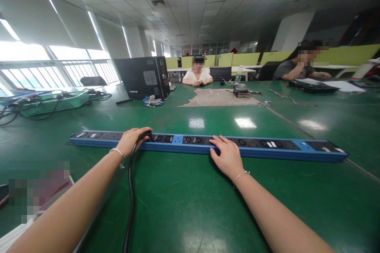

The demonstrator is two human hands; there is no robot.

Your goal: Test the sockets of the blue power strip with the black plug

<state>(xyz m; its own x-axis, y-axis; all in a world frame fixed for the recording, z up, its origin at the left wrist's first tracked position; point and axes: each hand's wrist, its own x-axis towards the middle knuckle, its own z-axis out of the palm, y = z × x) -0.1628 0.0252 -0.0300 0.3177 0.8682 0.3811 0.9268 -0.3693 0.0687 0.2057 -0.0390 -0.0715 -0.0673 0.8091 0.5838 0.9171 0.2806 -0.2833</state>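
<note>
A long blue power strip with black sockets lies across the green table in front of me. My left hand is closed around a black plug at the strip's sockets, left of the middle. Whether its pins sit fully in a socket is hidden. From the plug a thick black cord runs down over the table toward me. Right of the middle, my right hand grips the strip, fingers over its top and thumb against the near side. Each wrist wears a thin bracelet.
A black computer case stands at the back left, with gloves by it. A green basket of cables sits far left. One person sits opposite, another at the right. A round dark object lies on cardboard.
</note>
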